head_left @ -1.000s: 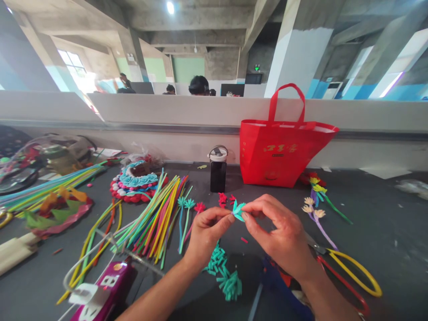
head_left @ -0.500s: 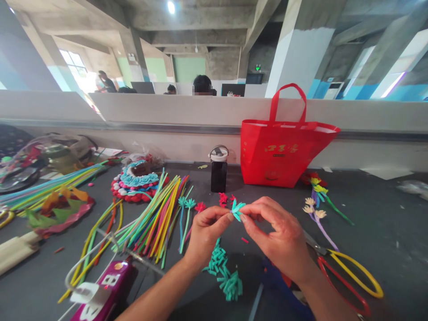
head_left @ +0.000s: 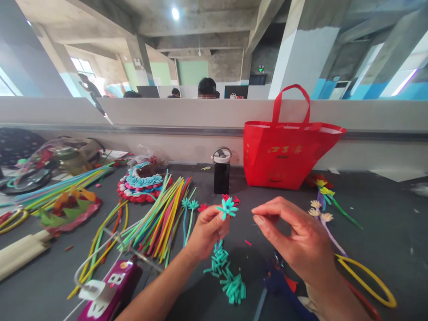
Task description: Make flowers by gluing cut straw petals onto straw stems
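Note:
My left hand (head_left: 210, 229) pinches a teal pipe-cleaner flower (head_left: 228, 207) between thumb and fingers, its petals spread out and facing me. To the right of it my right hand (head_left: 294, 236) hangs above the table, thumb and forefinger apart, with nothing between them. Below the hands lies a heap of short teal pipe-cleaner pieces (head_left: 232, 285). Partly under my right forearm is a dark blue glue gun (head_left: 284, 287). Scissors with a yellow handle loop (head_left: 371, 278) lie at the right, their blades hidden by my hand.
Bundled coloured pipe cleaners (head_left: 163, 218) lie left of my hands, near a purple power strip (head_left: 110, 290) with a white plug. A phone (head_left: 221, 178) leans on a bottle at the back. Beside it stands a red bag (head_left: 284, 156). Finished flowers (head_left: 321, 209) lie at the right.
My right hand has let go of the teal flower and moved right. The flower stays in my left hand, now turned with its petals facing me. The view has shifted slightly.

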`<state>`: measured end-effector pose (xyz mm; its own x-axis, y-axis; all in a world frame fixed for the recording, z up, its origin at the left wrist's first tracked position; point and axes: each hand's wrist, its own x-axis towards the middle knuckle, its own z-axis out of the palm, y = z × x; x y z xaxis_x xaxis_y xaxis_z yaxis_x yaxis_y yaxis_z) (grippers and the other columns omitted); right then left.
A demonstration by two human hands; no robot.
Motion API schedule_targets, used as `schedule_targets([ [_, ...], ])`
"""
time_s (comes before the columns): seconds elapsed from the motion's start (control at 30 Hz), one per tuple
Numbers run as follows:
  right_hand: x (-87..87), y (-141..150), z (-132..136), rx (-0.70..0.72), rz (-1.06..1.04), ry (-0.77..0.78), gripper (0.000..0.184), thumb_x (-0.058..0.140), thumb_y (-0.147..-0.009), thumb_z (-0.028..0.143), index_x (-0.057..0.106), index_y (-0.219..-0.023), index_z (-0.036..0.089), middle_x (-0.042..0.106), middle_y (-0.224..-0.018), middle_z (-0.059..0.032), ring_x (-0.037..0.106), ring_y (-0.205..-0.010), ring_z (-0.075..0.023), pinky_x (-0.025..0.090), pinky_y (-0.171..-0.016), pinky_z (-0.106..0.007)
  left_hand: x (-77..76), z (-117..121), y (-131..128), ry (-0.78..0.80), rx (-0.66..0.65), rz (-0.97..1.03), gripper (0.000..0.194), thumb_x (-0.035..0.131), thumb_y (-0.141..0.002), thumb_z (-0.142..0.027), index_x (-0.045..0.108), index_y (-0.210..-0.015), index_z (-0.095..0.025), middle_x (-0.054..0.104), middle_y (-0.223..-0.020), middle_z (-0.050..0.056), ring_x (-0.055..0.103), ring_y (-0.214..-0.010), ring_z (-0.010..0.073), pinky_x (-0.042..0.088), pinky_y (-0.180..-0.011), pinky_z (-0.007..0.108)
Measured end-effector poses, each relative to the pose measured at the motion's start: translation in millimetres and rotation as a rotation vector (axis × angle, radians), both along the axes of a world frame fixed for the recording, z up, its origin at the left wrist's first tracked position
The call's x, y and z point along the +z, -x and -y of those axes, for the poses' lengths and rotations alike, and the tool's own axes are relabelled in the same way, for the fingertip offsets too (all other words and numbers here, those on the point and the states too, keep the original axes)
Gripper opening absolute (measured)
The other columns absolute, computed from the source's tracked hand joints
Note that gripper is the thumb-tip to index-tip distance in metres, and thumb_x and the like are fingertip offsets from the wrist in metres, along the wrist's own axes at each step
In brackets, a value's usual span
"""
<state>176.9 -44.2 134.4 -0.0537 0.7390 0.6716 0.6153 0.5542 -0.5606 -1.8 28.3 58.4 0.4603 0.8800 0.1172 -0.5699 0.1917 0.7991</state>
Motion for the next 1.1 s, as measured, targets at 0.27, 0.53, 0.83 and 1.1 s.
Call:
schedule_targets([
  [0.27,-6.3,7.8,-8.0,0.056,-0.004,0.084,0.009,0.059,-0.091,0.019,0.065,-0.092,0.025,0.064,-0.082,0.0017,0.059,-0.074,-0.0129,0.048,-0.069,-0.024,-4.5,-3.1,1.6,0.005,-0.081,0.01,0.024,0.069,-0.081,-0.039,0.064,-0.078,-0.016,0.036,-0.054,-0.006,0.032,-0.047,0.0059,0.022,-0.047,0.022],
  [0.53,-9.0,10.1,-12.5,0.032,0.022,0.041,0.013,0.06,-0.09,0.017,0.064,-0.098,0.025,0.065,-0.087,0.0004,0.061,-0.08,-0.014,0.05,-0.073,-0.025,-5.6,0.1,-0.7,0.025,-0.096,-0.006,0.023,0.069,-0.082,-0.037,0.067,-0.082,-0.014,0.037,-0.053,-0.006,0.03,-0.046,0.0055,0.021,-0.047,0.022],
  [0.83,-14.9,10.9,-13.6,0.022,0.111,-0.05,0.015,0.061,-0.089,0.015,0.062,-0.101,0.024,0.064,-0.091,-0.0008,0.061,-0.083,-0.0147,0.05,-0.077,-0.028,1.4,5.4,-8.5,0.043,0.054,-0.019,0.019,0.072,-0.079,-0.033,0.065,-0.078,-0.016,0.044,-0.052,-0.006,0.035,-0.045,0.0057,0.023,-0.045,0.022],
  [1.1,-16.8,16.1,-15.0,0.007,0.188,-0.165,0.012,0.063,-0.088,0.012,0.063,-0.097,0.02,0.065,-0.085,-0.0023,0.06,-0.08,-0.0165,0.049,-0.076,-0.031,4.7,11.3,-10.0,0.1,0.077,-0.023,0.018,0.079,-0.072,-0.03,0.067,-0.075,-0.017,0.046,-0.05,-0.006,0.035,-0.047,0.0047,0.022,-0.047,0.021],
])
